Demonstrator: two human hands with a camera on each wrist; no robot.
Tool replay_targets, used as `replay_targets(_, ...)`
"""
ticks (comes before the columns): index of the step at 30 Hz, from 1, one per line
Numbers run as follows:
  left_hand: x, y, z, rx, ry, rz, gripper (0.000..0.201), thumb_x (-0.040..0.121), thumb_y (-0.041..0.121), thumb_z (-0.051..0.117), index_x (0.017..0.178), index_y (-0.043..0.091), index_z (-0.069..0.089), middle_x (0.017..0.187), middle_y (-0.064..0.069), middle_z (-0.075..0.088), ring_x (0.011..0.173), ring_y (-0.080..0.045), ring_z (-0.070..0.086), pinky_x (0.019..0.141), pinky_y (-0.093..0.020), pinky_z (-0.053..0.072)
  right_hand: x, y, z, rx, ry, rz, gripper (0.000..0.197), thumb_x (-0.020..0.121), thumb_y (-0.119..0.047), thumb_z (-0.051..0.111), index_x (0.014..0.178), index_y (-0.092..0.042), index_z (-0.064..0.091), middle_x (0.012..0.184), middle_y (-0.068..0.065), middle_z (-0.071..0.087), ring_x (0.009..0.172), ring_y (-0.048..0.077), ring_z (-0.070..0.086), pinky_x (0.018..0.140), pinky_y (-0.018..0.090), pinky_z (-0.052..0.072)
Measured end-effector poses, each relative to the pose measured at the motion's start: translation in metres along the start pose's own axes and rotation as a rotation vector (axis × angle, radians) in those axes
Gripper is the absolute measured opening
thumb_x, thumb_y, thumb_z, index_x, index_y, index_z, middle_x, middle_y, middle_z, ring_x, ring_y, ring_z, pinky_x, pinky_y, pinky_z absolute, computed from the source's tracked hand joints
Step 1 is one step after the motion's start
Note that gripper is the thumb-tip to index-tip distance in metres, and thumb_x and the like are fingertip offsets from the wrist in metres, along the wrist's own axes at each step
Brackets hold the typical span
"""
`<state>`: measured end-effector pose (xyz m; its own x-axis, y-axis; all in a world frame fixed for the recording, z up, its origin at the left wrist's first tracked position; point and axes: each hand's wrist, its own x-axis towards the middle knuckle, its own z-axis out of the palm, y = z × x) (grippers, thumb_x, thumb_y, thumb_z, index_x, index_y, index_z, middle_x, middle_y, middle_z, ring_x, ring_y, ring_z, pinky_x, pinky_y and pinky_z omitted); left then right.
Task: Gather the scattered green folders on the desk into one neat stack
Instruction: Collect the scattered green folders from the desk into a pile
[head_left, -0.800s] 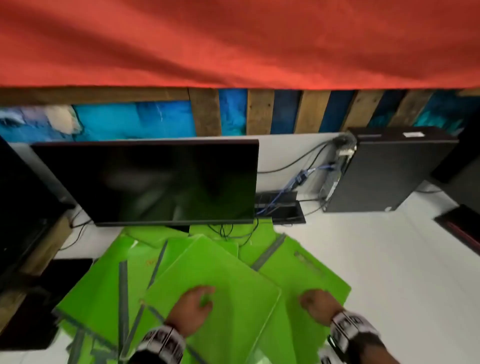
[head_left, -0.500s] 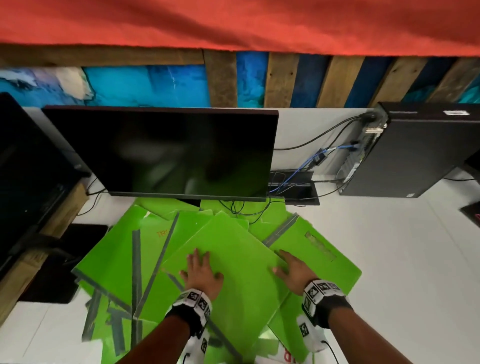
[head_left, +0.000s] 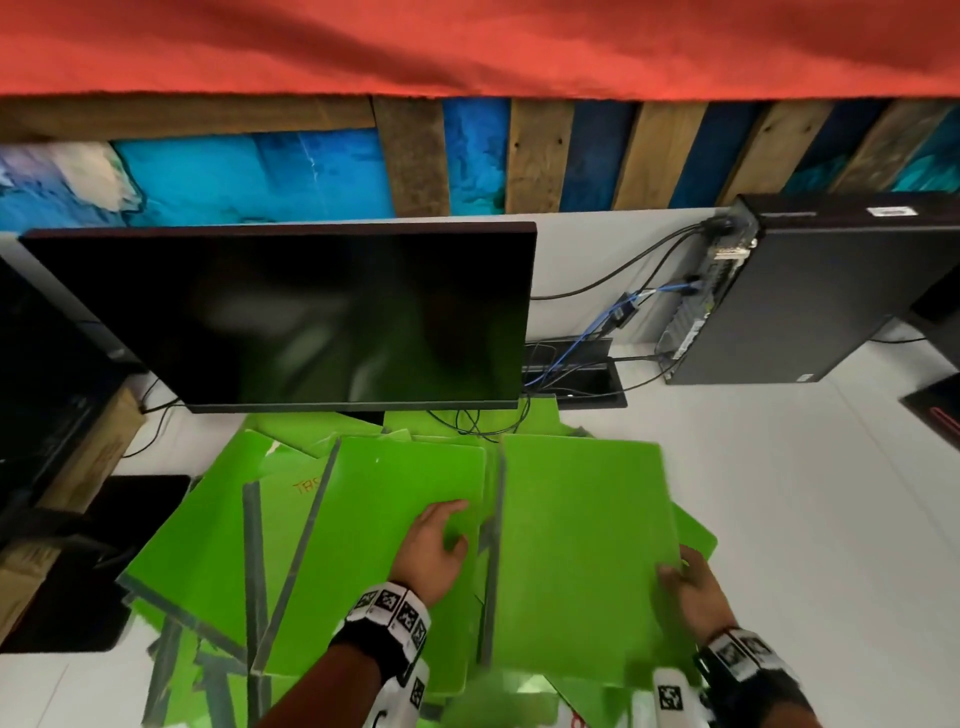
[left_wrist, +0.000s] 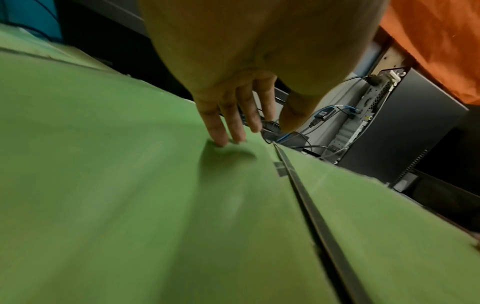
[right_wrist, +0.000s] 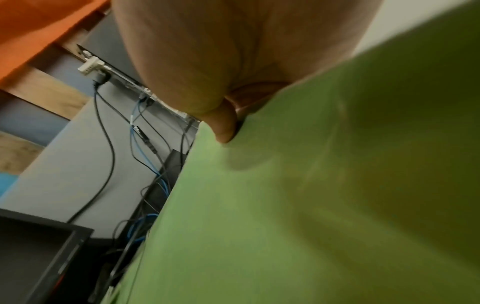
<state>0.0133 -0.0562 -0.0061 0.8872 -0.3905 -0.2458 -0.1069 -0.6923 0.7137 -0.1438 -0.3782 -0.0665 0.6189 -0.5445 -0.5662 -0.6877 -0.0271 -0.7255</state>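
Green folders (head_left: 363, 530) lie fanned on the white desk (head_left: 805, 519) below the monitor (head_left: 311, 317). R hand (head_left: 693, 590) pinches the top folder (head_left: 582, 540) at its 4 o'clock edge, thumb on top; L hand (head_left: 434, 551) rests flat, fingers straight, on the folder at 9 o'clock. Orange lettering "TAS…" (head_left: 306, 488) shows, partly covered. Only the L wrist view shows fingertips (left_wrist: 221, 139) denting the cover; PC tower (head_left: 831, 291) at 1 o'clock.

White desk (head_left: 779, 519); dark monitor (head_left: 311, 317) at 11 o'clock, black computer case (head_left: 831, 291) at 2 o'clock, wooden slats (head_left: 540, 156) behind.
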Motion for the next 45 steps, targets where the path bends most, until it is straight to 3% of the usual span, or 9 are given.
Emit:
replay_targets(3, 0.013, 0.022, 0.018, 0.024, -0.093, 0.036, 0.048, 0.089, 0.015, 0.059, 0.136, 0.018, 0.048, 0.136, 0.001, 0.052, 0.126, -0.015, 0.048, 0.108, -0.028, 0.036, -0.031, -0.009, -0.006, -0.005, 0.086, 0.125, 0.043, 0.088, -0.001, 0.055, 0.127, -0.002, 0.038, 0.118, 0.031, 0.058, 0.097, 0.036, 0.058, 0.08, 0.044, 0.047)
replay_targets(6, 0.023, 0.045, 0.037, 0.04, -0.182, 0.109, 0.051, 0.088, 0.014, 0.057, 0.137, 0.019, 0.045, 0.138, -0.001, 0.05, 0.128, -0.018, 0.047, 0.108, -0.026, 0.036, -0.041, -0.008, -0.004, -0.083, 0.147, 0.229, 0.065, 0.06, -0.02, 0.048, 0.117, 0.011, 0.05, 0.107, 0.022, 0.06, 0.104, 0.042, 0.058, 0.084, 0.039, 0.045)
replay_targets(15, 0.035, 0.072, 0.067, 0.366, -0.182, -0.065, 0.077, 0.083, 0.039, 0.059, 0.147, 0.012, 0.026, 0.15, -0.008, 0.034, 0.137, -0.029, 0.029, 0.114, -0.036, 0.023, -0.026, -0.021, 0.003, -0.077, 0.145, 0.326, 0.088, 0.056, -0.048, 0.071, 0.125, 0.003, 0.055, 0.124, 0.026, 0.059, 0.111, 0.038, 0.059, 0.092, 0.042, 0.049)
replay_targets(21, 0.041, 0.075, 0.055, 0.029, -0.296, -0.299, 0.083, 0.078, 0.044, 0.067, 0.146, 0.014, 0.03, 0.135, -0.008, 0.055, 0.124, -0.027, 0.051, 0.102, -0.03, 0.04, -0.035, -0.056, -0.032, 0.115, 0.308, 0.144, 0.046, 0.086, -0.037, 0.066, 0.114, -0.001, 0.067, 0.111, 0.021, 0.069, 0.1, 0.035, 0.065, 0.093, 0.045, 0.05)
replay_targets(26, 0.01, 0.076, 0.037, -0.317, -0.316, -0.107, 0.026, 0.082, 0.048, 0.066, 0.093, 0.025, 0.065, 0.098, 0.008, 0.069, 0.095, -0.012, 0.064, 0.091, -0.031, 0.049, -0.052, -0.116, -0.06, 0.216, 0.309, -0.067, 0.022, 0.086, -0.029, 0.067, 0.088, -0.007, 0.069, 0.075, 0.016, 0.067, 0.066, 0.026, 0.06, 0.066, 0.037, 0.051)
replay_targets(28, -0.003, 0.08, 0.025, -0.534, -0.258, -0.072, 0.022, 0.082, 0.038, 0.071, 0.1, 0.025, 0.067, 0.106, 0.01, 0.071, 0.101, -0.008, 0.065, 0.096, -0.029, 0.048, -0.059, -0.14, -0.056, 0.255, 0.206, -0.156, 0.015, 0.088, -0.024, 0.065, 0.087, -0.009, 0.069, 0.069, 0.011, 0.065, 0.059, 0.023, 0.056, 0.058, 0.029, 0.045)
replay_targets(32, -0.021, 0.066, -0.004, -0.825, 0.115, -0.079, 0.022, 0.083, 0.02, 0.073, 0.104, 0.018, 0.066, 0.106, 0.004, 0.073, 0.1, -0.011, 0.068, 0.09, -0.029, 0.051, -0.057, -0.156, -0.019, 0.351, -0.012, -0.203, 0.013, 0.086, -0.018, 0.066, 0.098, -0.012, 0.07, 0.089, 0.012, 0.074, 0.077, 0.027, 0.067, 0.081, 0.04, 0.052)
replay_targets(38, -0.055, 0.031, -0.047, -0.657, 0.339, -0.124, 0.025, 0.09, 0.034, 0.06, 0.075, 0.018, 0.05, 0.057, 0.015, 0.051, 0.058, 0.006, 0.046, 0.061, -0.017, 0.038, -0.071, -0.142, 0.056, 0.208, -0.179, -0.14, 0.021, 0.086, -0.027, 0.067, 0.104, -0.015, 0.069, 0.099, 0.007, 0.073, 0.093, 0.025, 0.068, 0.089, 0.038, 0.051)
replay_targets(45, -0.067, -0.082, -0.08, 0.148, 0.444, -0.46, 0.065, 0.081, 0.037, 0.07, 0.134, 0.009, 0.047, 0.137, -0.014, 0.047, 0.128, -0.033, 0.041, 0.104, -0.043, 0.035, -0.074, -0.121, 0.089, 0.133, -0.088, -0.115, 0.016, 0.088, -0.023, 0.066, 0.102, -0.015, 0.063, 0.113, 0.005, 0.065, 0.102, 0.022, 0.056, 0.1, 0.04, 0.041)
